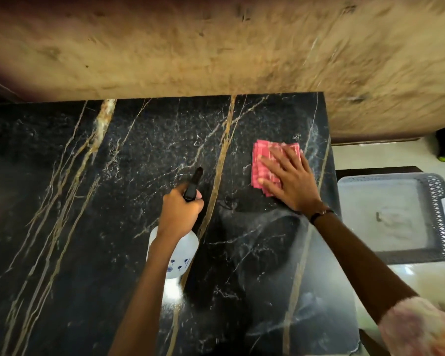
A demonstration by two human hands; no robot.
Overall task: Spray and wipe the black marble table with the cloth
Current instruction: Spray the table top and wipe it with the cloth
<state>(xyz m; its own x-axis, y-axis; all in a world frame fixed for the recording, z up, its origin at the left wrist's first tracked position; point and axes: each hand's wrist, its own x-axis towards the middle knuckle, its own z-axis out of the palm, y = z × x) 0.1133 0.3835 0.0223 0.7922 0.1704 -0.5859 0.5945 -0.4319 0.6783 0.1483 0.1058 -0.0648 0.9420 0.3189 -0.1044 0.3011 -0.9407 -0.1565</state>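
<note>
Black marble table [93, 227], veined with gold and white, fills the lower left and middle of the head view; its far edge runs straight along a tan mottled wall [216, 47], and its right edge drops off to a pale floor [385, 156]; the wide stretch of stone left of both hands is bare, while to the right the surface ends just past the cloth.

Pink cloth [263, 165], folded flat, lies near the far right corner of the table, close to the right edge but not over it; the right hand [288, 181] lies on top of it with fingers straight and spread, palm down, pressing it to the stone and gripping nothing; a dark band [321, 213] circles that wrist, and a pale sleeve [419, 327] shows at the lower right corner.

Spray bottle [176, 255], white and translucent with small blue marks, hangs above the middle of the table; the left hand [181, 214] is curled tight round its neck, with the black nozzle [194, 183] pointing away toward the far edge; whether a finger rests on the trigger cannot be told.

Beyond the right edge, on a lower level, stands a grey plastic basket [437, 201] with lattice sides and a handle, well apart from the cloth; hazy smears show on the stone near the right forearm.
</note>
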